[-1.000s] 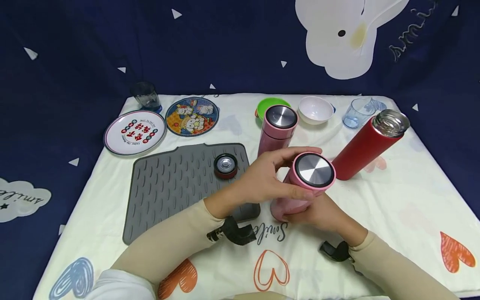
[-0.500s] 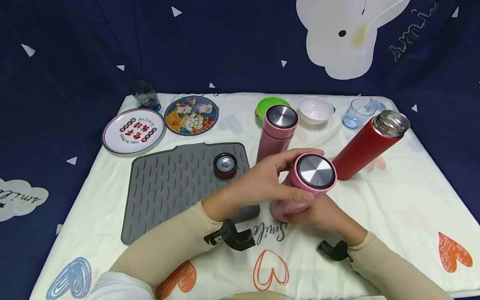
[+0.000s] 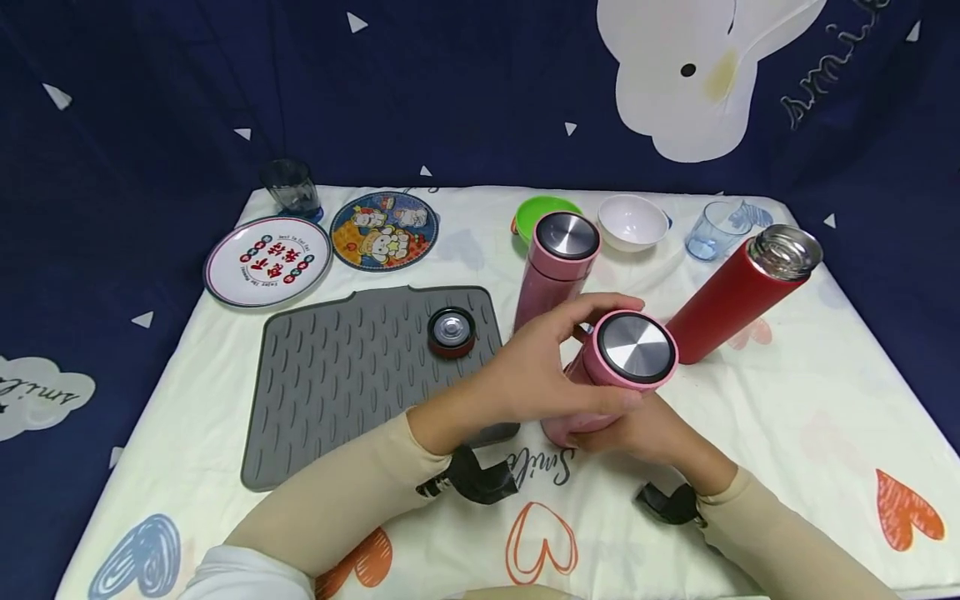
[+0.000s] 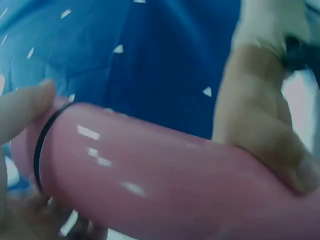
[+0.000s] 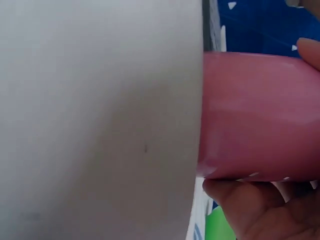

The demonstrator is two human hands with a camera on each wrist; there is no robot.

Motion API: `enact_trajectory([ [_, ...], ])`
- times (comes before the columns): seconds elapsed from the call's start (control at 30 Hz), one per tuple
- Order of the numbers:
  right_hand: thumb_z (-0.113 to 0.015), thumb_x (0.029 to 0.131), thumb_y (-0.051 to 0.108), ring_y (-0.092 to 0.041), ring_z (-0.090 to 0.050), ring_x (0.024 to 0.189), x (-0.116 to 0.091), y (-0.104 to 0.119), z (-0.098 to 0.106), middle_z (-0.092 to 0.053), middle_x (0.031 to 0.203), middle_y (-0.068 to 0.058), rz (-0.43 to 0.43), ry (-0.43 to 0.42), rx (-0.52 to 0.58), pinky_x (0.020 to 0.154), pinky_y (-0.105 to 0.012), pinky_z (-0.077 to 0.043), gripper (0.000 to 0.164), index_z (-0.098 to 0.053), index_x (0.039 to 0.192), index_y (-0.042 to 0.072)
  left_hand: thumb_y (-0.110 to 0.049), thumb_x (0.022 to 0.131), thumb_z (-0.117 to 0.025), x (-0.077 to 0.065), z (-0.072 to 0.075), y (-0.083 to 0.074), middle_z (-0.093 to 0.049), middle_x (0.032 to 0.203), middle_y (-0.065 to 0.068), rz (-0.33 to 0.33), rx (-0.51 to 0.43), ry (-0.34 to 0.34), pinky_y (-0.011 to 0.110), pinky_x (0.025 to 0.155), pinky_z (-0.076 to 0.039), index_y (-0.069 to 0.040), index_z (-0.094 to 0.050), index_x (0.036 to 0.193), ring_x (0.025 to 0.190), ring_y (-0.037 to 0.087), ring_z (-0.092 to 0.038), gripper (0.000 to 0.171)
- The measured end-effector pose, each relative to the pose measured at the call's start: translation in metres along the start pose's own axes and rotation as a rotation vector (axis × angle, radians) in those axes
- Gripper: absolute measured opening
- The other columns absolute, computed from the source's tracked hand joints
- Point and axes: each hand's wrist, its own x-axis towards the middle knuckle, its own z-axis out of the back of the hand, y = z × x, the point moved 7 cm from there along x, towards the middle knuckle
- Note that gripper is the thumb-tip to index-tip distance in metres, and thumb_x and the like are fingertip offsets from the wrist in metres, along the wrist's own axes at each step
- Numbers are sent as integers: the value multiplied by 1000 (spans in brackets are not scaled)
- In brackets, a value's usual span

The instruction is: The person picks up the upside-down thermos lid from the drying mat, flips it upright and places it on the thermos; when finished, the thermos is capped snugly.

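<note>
Our left grip (image 3: 528, 375) holds the pink thermos (image 3: 592, 375) around its cap, thumb on the near side and fingers on the far side. Our right grip (image 3: 637, 429) is wrapped around the same thermos lower on its body. We see the thermos slightly tilted, its steel-topped cap on, just beside the right edge of the grey ridged mat (image 3: 330, 387); we cannot tell whether its base touches the cloth-covered desk (image 3: 780, 475). Behind it stands a second pink thermos (image 3: 555, 275), capped. To the right we have a red thermos (image 3: 727, 304) with its steel mouth uncovered, while a dark red lid (image 3: 452, 333) lies on the mat, near its right side.
</note>
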Motion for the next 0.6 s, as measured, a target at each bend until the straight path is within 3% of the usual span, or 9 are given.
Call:
enact_trajectory([
  [0.07,-86,71,10,-15,-58,92,-1,-4,-1,-63,100,5,1,4,-19,83,-26,-48,44,-62,108,10,-25,65,-93,-1,-3,-6,-54,122,-7,-36,71,-64,22,92,-44,-14,-48,131,107,4,-50,80],
  [0.17,-87,73,20,-15,-56,97,-5,-10,0,-60,107,5,-36,-5,-43,85,-26,-47,53,-56,115,10,-26,62,-94,0,-7,-8,-55,119,-7,-59,87,-122,22,91,-45,-13,-50,125,106,2,-51,78],
  [0.27,-88,71,22,-13,-57,95,-8,-14,0,-62,104,8,-48,5,-80,84,-27,-47,45,-64,108,16,-20,63,-93,3,-8,-4,-62,113,-9,-52,23,-87,23,87,-46,-12,-58,124,99,3,-55,71],
  [0.43,-90,65,12,-11,-60,88,-6,-9,2,-64,96,10,-14,-6,-116,80,-27,-49,43,-66,100,21,-18,66,-92,7,-5,4,-66,109,-12,-20,-43,7,25,90,-46,-14,-60,129,100,6,-57,71],
  [0.53,-89,64,4,-12,-61,85,-1,5,3,-64,94,8,-15,-10,-62,78,-28,-50,46,-64,100,18,-24,70,-89,0,-1,2,-63,116,-15,1,9,-3,24,92,-45,-19,-55,136,103,3,-56,74],
  [0.6,-88,64,1,-13,-61,83,0,14,5,-65,92,6,-35,-22,-32,77,-27,-50,46,-64,101,14,-26,75,-86,-13,6,-6,-58,127,-13,-29,70,-38,26,96,-44,-19,-50,141,112,4,-54,76],
])
